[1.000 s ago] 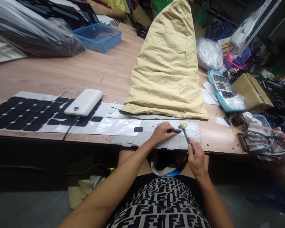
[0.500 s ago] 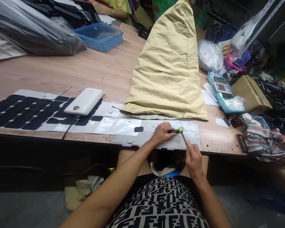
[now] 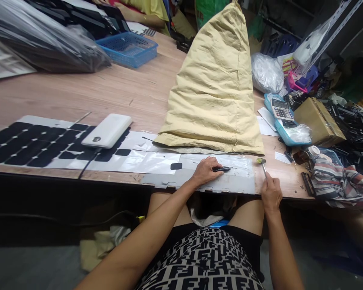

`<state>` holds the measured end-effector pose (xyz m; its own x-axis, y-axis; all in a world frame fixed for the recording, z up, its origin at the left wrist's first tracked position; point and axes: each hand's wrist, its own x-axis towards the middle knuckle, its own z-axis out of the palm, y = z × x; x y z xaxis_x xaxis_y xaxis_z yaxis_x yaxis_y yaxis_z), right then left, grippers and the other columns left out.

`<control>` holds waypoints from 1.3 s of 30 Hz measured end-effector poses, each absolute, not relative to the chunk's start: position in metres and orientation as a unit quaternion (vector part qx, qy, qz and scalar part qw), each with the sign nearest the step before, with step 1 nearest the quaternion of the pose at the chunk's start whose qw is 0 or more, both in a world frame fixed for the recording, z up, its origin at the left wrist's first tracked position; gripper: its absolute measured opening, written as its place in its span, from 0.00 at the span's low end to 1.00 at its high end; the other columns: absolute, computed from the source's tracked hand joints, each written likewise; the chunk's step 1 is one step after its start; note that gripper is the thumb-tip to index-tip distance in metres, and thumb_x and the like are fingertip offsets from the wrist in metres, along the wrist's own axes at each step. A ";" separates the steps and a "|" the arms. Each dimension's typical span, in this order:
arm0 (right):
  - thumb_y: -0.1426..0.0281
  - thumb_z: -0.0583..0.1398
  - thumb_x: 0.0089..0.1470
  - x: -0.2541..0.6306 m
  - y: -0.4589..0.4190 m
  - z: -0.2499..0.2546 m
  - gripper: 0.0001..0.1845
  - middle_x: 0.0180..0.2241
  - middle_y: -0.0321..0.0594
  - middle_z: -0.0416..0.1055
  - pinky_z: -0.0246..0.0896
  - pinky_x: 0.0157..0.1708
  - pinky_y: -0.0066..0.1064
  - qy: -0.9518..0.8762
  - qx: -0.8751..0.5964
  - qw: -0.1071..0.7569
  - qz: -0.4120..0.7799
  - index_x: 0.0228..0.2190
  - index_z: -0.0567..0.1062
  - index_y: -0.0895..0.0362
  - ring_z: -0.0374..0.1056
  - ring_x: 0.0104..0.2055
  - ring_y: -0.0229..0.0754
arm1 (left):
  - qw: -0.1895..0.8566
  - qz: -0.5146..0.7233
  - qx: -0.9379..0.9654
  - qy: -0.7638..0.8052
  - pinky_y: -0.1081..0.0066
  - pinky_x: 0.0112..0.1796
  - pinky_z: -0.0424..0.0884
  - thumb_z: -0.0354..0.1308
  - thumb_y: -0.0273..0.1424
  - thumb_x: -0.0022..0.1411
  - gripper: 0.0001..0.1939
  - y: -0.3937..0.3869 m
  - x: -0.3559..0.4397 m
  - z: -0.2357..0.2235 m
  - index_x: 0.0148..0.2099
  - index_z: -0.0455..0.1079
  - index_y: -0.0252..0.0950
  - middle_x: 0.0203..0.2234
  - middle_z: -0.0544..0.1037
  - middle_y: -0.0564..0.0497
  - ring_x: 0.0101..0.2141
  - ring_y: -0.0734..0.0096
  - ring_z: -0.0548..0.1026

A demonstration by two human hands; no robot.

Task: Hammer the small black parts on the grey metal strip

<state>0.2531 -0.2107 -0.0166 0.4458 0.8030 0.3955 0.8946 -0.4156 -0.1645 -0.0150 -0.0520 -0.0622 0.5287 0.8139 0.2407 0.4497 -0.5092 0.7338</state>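
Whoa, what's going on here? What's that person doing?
The person's left hand is holding a small black piece over a pale grey sheet on the table. The right hand grips a small hammer with a yellowish head, off to the right and not touching the black piece. Beyond them is a big beige cloth bag.

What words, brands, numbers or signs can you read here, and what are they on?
"F", repeated: patterned garment on the person's lap.
Green bag: lettering too blurred to read.
Calculator: key markings too small to read.
White slip: print too small to read.
Red-and-yellow packet: markings too blurred.
Hammer and black piece: no readable text.
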 end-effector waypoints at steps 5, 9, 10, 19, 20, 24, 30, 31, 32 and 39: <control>0.72 0.56 0.63 0.287 -0.196 -0.023 0.19 0.35 0.43 0.66 0.52 0.37 0.34 -0.480 -0.850 0.119 -0.182 0.51 0.80 0.53 0.57 0.36 0.43 | 0.319 0.287 0.815 0.389 0.64 0.41 0.68 0.67 0.33 0.55 0.07 -0.051 -0.016 -0.060 0.37 0.81 0.39 0.30 0.76 0.50 0.37 0.62 0.72; 0.71 0.56 0.63 0.287 -0.188 -0.031 0.20 0.38 0.43 0.66 0.50 0.37 0.34 -0.458 -0.857 0.120 -0.202 0.54 0.78 0.52 0.57 0.37 0.43 | 0.331 0.272 0.822 0.376 0.63 0.43 0.67 0.67 0.35 0.55 0.07 -0.050 -0.018 -0.059 0.37 0.81 0.40 0.32 0.77 0.50 0.38 0.62 0.71; 0.71 0.56 0.63 0.286 -0.187 -0.033 0.20 0.38 0.43 0.66 0.50 0.37 0.35 -0.458 -0.856 0.119 -0.206 0.54 0.78 0.51 0.57 0.38 0.43 | 0.332 0.266 0.826 0.369 0.62 0.44 0.67 0.68 0.36 0.54 0.08 -0.052 -0.019 -0.058 0.37 0.81 0.41 0.32 0.77 0.50 0.38 0.62 0.71; 0.71 0.55 0.62 0.286 -0.187 -0.035 0.21 0.39 0.45 0.67 0.50 0.36 0.36 -0.464 -0.853 0.116 -0.211 0.54 0.77 0.53 0.57 0.39 0.45 | 0.239 0.265 0.872 0.336 0.51 0.57 0.62 0.68 0.31 0.54 0.09 -0.135 -0.048 -0.057 0.39 0.79 0.42 0.57 0.70 0.44 0.57 0.48 0.65; 0.71 0.55 0.62 0.286 -0.187 -0.035 0.21 0.39 0.45 0.67 0.50 0.36 0.36 -0.463 -0.853 0.115 -0.211 0.54 0.77 0.53 0.57 0.39 0.45 | 0.223 0.267 0.873 0.342 0.50 0.57 0.62 0.68 0.31 0.55 0.09 -0.143 -0.049 -0.059 0.40 0.79 0.42 0.58 0.70 0.43 0.58 0.48 0.65; 0.71 0.55 0.62 0.286 -0.187 -0.036 0.21 0.39 0.45 0.66 0.50 0.36 0.36 -0.463 -0.852 0.116 -0.214 0.54 0.77 0.52 0.56 0.38 0.45 | 0.180 0.261 0.886 0.337 0.47 0.58 0.61 0.68 0.31 0.55 0.10 -0.163 -0.051 -0.065 0.41 0.79 0.43 0.60 0.69 0.42 0.59 0.45 0.64; 0.71 0.54 0.62 0.286 -0.186 -0.036 0.20 0.38 0.45 0.66 0.51 0.36 0.36 -0.462 -0.851 0.115 -0.221 0.53 0.77 0.53 0.56 0.38 0.45 | 0.227 0.314 0.843 0.373 0.52 0.55 0.66 0.62 0.39 0.62 0.10 -0.142 -0.050 -0.054 0.42 0.78 0.42 0.49 0.78 0.44 0.53 0.53 0.71; 0.71 0.54 0.63 0.286 -0.186 -0.036 0.20 0.38 0.45 0.66 0.51 0.36 0.36 -0.461 -0.852 0.114 -0.220 0.53 0.77 0.53 0.57 0.38 0.45 | 0.227 0.326 0.823 0.406 0.54 0.53 0.67 0.59 0.38 0.64 0.10 -0.129 -0.051 -0.051 0.43 0.77 0.41 0.45 0.79 0.45 0.49 0.55 0.72; 0.71 0.54 0.63 0.286 -0.186 -0.036 0.20 0.38 0.45 0.66 0.51 0.36 0.36 -0.461 -0.852 0.114 -0.219 0.53 0.77 0.53 0.57 0.38 0.45 | 0.222 0.334 0.802 0.443 0.55 0.52 0.67 0.56 0.37 0.66 0.11 -0.113 -0.052 -0.048 0.43 0.77 0.40 0.42 0.80 0.45 0.46 0.57 0.73; 0.71 0.54 0.63 0.286 -0.185 -0.034 0.21 0.38 0.45 0.65 0.51 0.36 0.36 -0.459 -0.855 0.123 -0.209 0.54 0.77 0.52 0.57 0.39 0.46 | 0.125 0.229 0.696 0.669 0.48 0.52 0.64 0.48 0.30 0.66 0.16 -0.011 -0.070 -0.035 0.50 0.74 0.32 0.50 0.75 0.33 0.54 0.40 0.67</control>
<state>0.2856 -0.1852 -0.0341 0.4921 0.7330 0.4696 0.8354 -0.5493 -0.0180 -0.0697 -0.0110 -0.0351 0.0008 0.9884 0.1522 0.8738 -0.0747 0.4804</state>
